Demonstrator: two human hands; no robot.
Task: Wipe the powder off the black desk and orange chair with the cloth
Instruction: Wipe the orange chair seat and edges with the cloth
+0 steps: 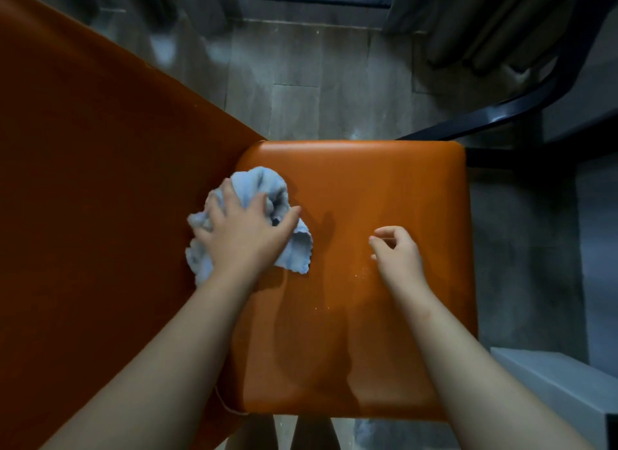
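One crumpled cloth under left hand on orange chair, right hand alongside.

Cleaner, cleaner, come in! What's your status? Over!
Left hand presses cloth on orange chair seat. Right hand loosely curled, holding nothing. Few powder specks beside it. Nothing blocking.

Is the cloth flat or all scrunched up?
Scrunched up: the cloth bulges in lumpy folds under the left hand on the orange chair seat.
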